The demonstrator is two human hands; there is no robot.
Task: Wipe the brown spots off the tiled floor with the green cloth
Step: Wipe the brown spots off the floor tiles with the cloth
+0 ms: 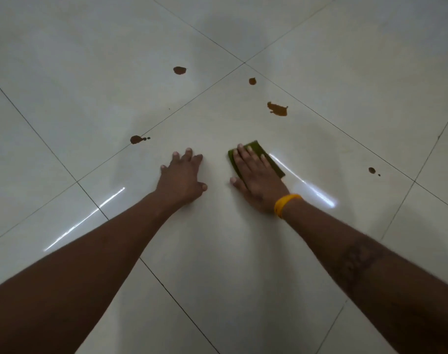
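My right hand point(256, 178) lies flat on the folded green cloth point(257, 147), pressing it onto the pale tiled floor point(217, 251); most of the cloth is hidden under the palm. My left hand point(183, 177) rests beside it on the same tile, fingers spread, holding nothing. Several brown spots lie on the floor: a large one point(277, 109) beyond the cloth, a small round one point(252, 81) farther off, one at the far left point(179, 70), one with droplets point(136, 139) left of my left hand, and a small one point(372, 170) at the right.
Dark grout lines point(166, 116) cross the glossy tiles diagonally. Bright light reflections streak the floor by my right wrist point(307, 185) and under my left forearm point(90, 215). A yellow band point(284, 204) circles my right wrist.
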